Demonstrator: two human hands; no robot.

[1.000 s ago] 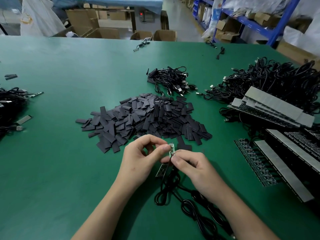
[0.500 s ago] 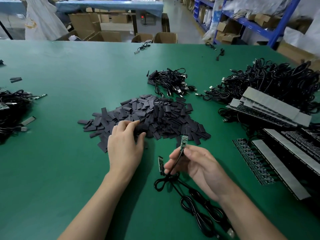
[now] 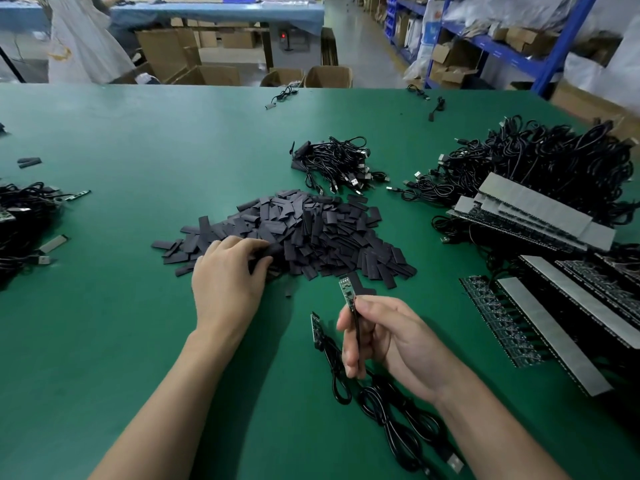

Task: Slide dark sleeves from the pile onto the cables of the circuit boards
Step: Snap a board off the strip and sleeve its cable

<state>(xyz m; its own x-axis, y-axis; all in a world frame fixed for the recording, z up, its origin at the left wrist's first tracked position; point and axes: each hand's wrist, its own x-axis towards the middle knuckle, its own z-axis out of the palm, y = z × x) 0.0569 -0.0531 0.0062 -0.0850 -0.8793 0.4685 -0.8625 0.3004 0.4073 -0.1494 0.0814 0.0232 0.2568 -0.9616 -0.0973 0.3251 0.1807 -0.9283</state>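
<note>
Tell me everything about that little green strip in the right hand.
A narrow green circuit board, its face dotted with tiny parts. It stands nearly upright, tipped slightly left, above the table, just before the pile of dark sleeves. The right hand pinches its lower end, where a thin black cable runs down through the grip.

**Green on green over here**

Table (image 3: 121, 323) is solid green, sleeves (image 3: 311, 233) are matte charcoal-black. The board (image 3: 347, 292) I'm holding is green too, on a black cable (image 3: 357, 332). Panels (image 3: 530, 211) on my right are black with pale grey strips. Shelf (image 3: 557, 43) is blue, boxes (image 3: 329, 76) plain brown.
</note>
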